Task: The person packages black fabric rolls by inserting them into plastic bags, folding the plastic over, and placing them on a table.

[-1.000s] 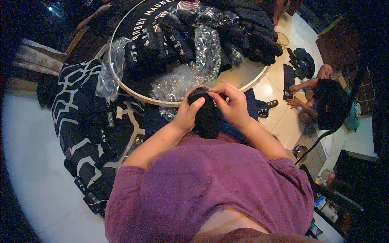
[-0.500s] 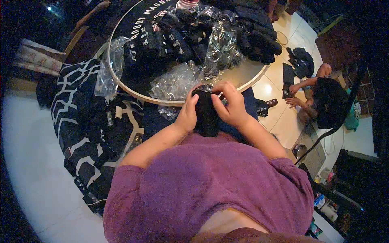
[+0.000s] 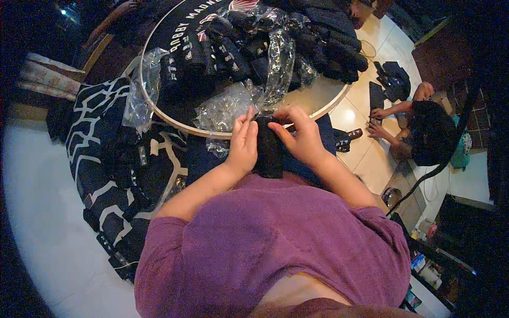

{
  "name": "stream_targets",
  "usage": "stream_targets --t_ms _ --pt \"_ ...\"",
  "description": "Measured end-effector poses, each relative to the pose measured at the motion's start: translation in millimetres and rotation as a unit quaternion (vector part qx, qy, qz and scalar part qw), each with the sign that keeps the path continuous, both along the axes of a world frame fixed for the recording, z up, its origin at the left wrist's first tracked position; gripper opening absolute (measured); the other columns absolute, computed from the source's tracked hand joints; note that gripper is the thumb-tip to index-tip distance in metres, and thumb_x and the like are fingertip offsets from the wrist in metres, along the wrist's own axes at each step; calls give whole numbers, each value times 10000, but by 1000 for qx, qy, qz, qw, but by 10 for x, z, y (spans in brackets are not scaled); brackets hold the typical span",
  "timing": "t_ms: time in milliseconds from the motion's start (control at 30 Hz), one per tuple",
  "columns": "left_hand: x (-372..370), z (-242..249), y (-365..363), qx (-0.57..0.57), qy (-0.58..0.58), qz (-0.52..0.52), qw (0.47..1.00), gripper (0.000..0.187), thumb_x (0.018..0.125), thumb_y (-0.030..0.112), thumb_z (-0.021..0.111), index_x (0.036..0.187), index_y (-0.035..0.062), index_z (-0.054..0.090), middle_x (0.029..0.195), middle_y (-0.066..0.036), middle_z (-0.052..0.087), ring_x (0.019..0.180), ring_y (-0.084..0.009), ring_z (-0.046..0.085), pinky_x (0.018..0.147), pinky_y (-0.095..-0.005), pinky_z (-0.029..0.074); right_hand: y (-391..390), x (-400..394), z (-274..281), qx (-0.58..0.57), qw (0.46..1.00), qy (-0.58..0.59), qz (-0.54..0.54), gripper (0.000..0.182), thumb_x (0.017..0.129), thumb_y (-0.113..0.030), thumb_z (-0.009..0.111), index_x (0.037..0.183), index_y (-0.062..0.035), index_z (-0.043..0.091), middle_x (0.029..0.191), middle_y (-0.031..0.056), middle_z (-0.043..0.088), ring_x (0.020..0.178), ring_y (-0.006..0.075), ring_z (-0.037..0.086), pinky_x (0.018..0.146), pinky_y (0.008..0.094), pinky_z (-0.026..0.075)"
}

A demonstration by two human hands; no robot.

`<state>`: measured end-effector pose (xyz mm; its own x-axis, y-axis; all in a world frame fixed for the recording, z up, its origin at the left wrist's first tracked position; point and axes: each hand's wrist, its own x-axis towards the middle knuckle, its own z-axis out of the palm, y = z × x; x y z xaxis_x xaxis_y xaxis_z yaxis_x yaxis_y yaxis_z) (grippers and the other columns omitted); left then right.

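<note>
A dark, folded cloth piece hangs upright between my hands, in front of my chest at the table's near edge. My left hand presses along its left side, fingers nearly straight and held together, thumb at the top. At the upper right corner, my right hand grips the cloth with bent fingers and thumb. Just beyond it lies crumpled clear plastic on the round table. Farther back are several rolled black cloth bundles with small white marks, some under clear wrap.
To the left, a black-and-white patterned seat carries more black pieces. On the tiled floor at right, another person handles a long black piece near a black pile. A dark cable runs down the right side.
My left fingers have straightened upward and my right hand has shifted slightly at the cloth's top edge. The clear plastic on the table has changed shape. The other person's hands moved slightly.
</note>
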<state>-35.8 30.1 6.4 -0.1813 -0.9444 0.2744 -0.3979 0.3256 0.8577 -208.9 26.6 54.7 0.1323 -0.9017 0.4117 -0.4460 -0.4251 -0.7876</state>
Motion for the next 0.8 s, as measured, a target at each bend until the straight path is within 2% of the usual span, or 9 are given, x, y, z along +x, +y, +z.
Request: stream_targets --t_ms 33,100,200,300,433,500,600,733,800 --pt "-6 -2 -8 0 0 0 1000 467 969 177 386 1387 -4 283 1116 -141 498 983 -187 508 896 -248 375 -4 -2 11 4 1000 -1 6 250 767 -145 697 951 -24 578 855 129 593 760 283 603 643 337 493" --pt "-20 32 -11 -86 2 23 996 464 958 162 415 1389 30 302 1058 -142 490 909 -184 506 835 -238 399 -4 7 33 9 1000 -3 13 228 768 -140 695 935 -26 591 846 122 594 748 272 605 634 330 494" --pt "-2 184 15 -27 27 0 999 442 942 141 455 1367 62 366 1069 -141 493 893 -185 517 796 -248 420 -4 23 44 36 999 -30 -6 178 766 -137 695 889 -34 616 839 111 593 719 253 606 606 312 491" --pt "-4 234 15 -21 27 11 999 416 923 124 490 1329 60 429 1068 -150 506 875 -185 532 756 -259 436 -3 27 25 39 999 -30 -14 149 768 -134 692 873 -49 627 829 102 591 702 240 608 597 312 496" --pt "28 246 -14 -53 0 15 998 400 910 133 509 1299 52 468 1095 -176 522 898 -221 556 768 -280 447 41 74 54 64 997 -39 -28 122 779 -123 676 872 -58 630 835 104 585 712 246 609 602 324 506" --pt "62 219 -30 -118 -57 12 991 396 897 136 516 1283 49 488 1131 -206 523 960 -276 561 805 -313 452 54 87 48 56 998 -19 -28 117 783 -118 669 875 -60 627 848 108 581 717 255 608 604 329 508" --pt "85 250 -6 -128 -86 6 988 395 898 145 511 1278 41 490 1163 -223 512 1014 -323 548 837 -340 449 68 105 1 41 999 -9 -27 106 794 -106 651 877 -55 609 891 121 570 742 282 604 623 339 507" --pt "114 270 44 -146 -102 -3 984 400 907 159 503 1286 34 477 1182 -228 499 1033 -332 537 850 -339 445 69 116 -75 33 999 -4 -22 125 791 -100 650 883 -47 584 941 139 553 789 312 593 653 359 501" --pt "127 227 85 -104 -85 -5 991 420 914 173 501 1304 27 450 1212 -237 479 1056 -343 527 867 -335 438 74 133 -87 24 1000 -10 -17 151 784 -106 658 894 -44 576 960 147 546 806 318 589 657 363 498"
